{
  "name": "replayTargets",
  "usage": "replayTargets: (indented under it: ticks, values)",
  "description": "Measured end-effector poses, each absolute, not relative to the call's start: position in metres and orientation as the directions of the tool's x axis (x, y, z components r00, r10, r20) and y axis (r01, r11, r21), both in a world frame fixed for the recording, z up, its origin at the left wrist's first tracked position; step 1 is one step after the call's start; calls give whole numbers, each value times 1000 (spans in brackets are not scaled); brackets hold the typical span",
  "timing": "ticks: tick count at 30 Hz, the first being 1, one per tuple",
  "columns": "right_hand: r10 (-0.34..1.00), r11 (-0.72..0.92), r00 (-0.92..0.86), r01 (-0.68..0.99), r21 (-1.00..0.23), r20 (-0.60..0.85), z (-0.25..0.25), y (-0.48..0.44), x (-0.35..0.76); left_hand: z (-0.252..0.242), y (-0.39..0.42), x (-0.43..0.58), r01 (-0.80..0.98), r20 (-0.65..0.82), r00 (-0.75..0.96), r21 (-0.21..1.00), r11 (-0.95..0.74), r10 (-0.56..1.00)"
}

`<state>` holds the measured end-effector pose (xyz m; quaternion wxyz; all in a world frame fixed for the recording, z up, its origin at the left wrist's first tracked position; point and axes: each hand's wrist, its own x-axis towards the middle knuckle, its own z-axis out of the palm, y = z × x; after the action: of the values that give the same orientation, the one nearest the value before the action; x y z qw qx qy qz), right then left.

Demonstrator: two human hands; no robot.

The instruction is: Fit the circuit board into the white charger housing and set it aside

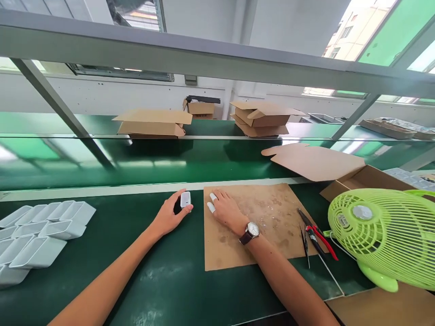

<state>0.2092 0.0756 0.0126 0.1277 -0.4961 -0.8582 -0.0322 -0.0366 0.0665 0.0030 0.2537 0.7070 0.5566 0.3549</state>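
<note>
Workbench (pixel 146 290), dark green, as seen from your head; clock positions are read about the centre of the view. Your left hand (pixel 168 216), between seven and eight o'clock, is closed narrowly on a small white block (pixel 185 199), gripped between thumb and fingers with one end face turned toward you. The block stands clear of the brown sheet (pixel 277 217), just beyond its left edge. Your right hand (pixel 227 209), near six o'clock, lies palm down upon that sheet with fingers loosely spread; two fingertips wear white covers (pixel 211 207), and a dark-strapped watch (pixel 252 229) encircles the wrist. At four o'clock, red-and-black pliers (pixel 311 229) lie across the sheet's right edge, with slender tweezers (pixel 305 244) just beside them. Farther out in the same direction sits a lime-green fan (pixel 377 235). An open carton (pixel 319 162) occupies three o'clock, its flap pointing toward the centre. At eight o'clock, well apart from your left hand, stand pale compartment trays (pixel 42 254).
</note>
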Motion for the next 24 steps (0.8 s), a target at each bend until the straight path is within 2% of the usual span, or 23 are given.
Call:
replayTargets:
  ticks: [4,6,7,9,11,13,15,17,21,24]
  values:
    - [840,519,-482,848,-107,249,12,72,211,-2,66,-37,612,234,129,746,-263,964]
    - [845,511,-469,851,-124,258,11,74,215,-2,64,-37,626,349,133,696,-352,928]
    - [847,506,-463,852,-132,262,10,76,217,-1,62,-37,643,452,136,637,-426,882]
    - [853,497,-450,855,-146,265,8,80,222,3,54,-35,664,673,197,444,-602,713]
    - [862,483,-435,861,-160,260,6,84,227,9,42,-29,608,784,344,234,-759,517]
    - [876,460,-413,871,-173,248,4,87,232,14,30,-19,469,762,516,131,-874,391]
    - [890,438,-395,881,-180,230,3,88,234,16,21,-8,318,681,656,141,-938,325]
    - [898,423,-385,888,-182,212,3,89,235,17,16,0,217,584,755,206,-954,298]
    - [906,411,-379,894,-179,186,7,88,234,15,15,4,244,406,837,323,-914,367]
    - [911,403,-374,898,-178,173,10,87,232,14,15,1,271,371,842,337,-902,392]
